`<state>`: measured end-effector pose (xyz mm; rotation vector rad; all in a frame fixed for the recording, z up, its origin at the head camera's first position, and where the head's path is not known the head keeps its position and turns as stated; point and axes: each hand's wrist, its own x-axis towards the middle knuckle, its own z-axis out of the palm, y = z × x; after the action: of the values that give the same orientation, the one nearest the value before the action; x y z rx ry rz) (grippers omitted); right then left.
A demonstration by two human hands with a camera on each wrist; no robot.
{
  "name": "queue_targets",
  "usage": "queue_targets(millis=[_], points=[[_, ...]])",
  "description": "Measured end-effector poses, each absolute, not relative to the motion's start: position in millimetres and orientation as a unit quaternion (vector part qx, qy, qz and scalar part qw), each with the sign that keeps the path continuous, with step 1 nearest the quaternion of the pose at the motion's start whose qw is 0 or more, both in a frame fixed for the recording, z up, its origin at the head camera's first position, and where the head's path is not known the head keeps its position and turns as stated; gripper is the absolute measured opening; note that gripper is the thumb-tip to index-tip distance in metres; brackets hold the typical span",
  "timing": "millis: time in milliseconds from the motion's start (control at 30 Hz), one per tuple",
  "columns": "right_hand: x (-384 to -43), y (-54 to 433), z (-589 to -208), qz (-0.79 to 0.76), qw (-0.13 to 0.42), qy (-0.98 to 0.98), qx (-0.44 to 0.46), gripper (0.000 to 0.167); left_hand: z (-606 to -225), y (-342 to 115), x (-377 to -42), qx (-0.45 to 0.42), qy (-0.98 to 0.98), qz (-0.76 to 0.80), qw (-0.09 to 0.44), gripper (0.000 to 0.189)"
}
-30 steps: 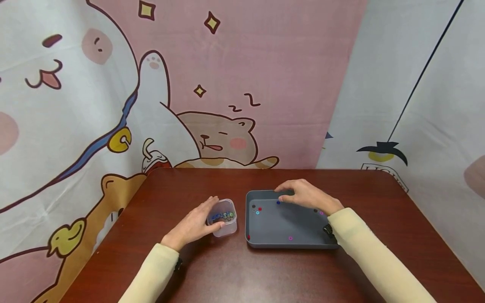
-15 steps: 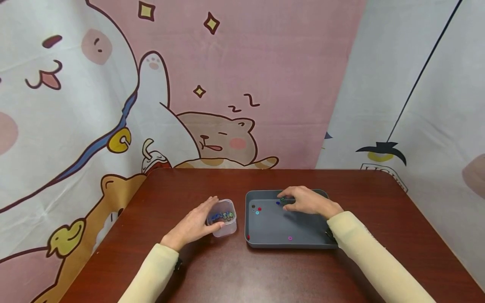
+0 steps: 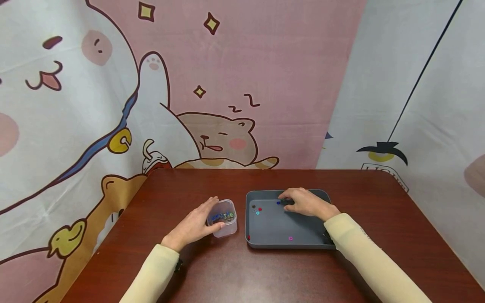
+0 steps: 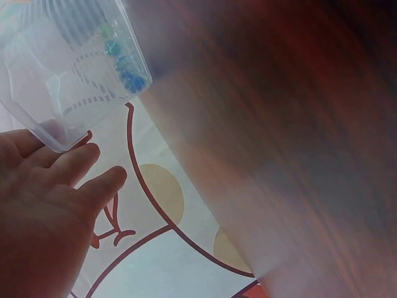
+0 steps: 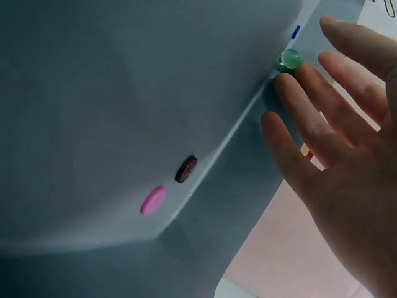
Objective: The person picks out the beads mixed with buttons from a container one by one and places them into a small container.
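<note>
My left hand point(image 3: 194, 221) holds a small clear plastic container point(image 3: 227, 229), thumb on the near side and fingers along the far left side. Blue and green glass marbles point(image 4: 127, 74) lie inside it. My right hand point(image 3: 305, 202) reaches into a grey tray point(image 3: 280, 244) near its back wall. In the right wrist view a green glass marble point(image 5: 289, 59) lies against that wall, next to my fingertips, which are fairly straight. The thumb stands apart from it. Whether the fingers touch the marble is hard to tell.
Small buttons lie scattered in the tray: blue point(image 3: 278, 203), red point(image 3: 259, 209), light blue point(image 3: 257, 213), a magenta ring point(image 3: 290, 238). Brown point(image 5: 186, 169) and pink point(image 5: 153, 200) ones show near a tray corner. Tray and container stand on a brown wooden table point(image 3: 242, 277) before a printed cloth.
My right hand has come down from the tray's back rim into the tray and shifted slightly, to beside the green marble. The left hand and the container have stayed in place.
</note>
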<state>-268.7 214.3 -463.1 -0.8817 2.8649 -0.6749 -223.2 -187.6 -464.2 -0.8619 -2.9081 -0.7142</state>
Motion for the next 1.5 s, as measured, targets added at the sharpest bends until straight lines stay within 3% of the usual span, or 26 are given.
queue_targets(millis=[900, 1500], points=[[-265.8, 208.1, -474.3, -0.192, -0.003, 0.937, -0.292, 0.020, -465.1, -187.3, -222.2, -0.265, -0.935, -0.236, 0.006, 0.091], [-261.8, 216.4, -447.4, -0.258, -0.049, 0.926, -0.272, 0.019, -464.8, -185.6, -223.6, -0.269, -0.935, -0.233, 0.013, 0.091]])
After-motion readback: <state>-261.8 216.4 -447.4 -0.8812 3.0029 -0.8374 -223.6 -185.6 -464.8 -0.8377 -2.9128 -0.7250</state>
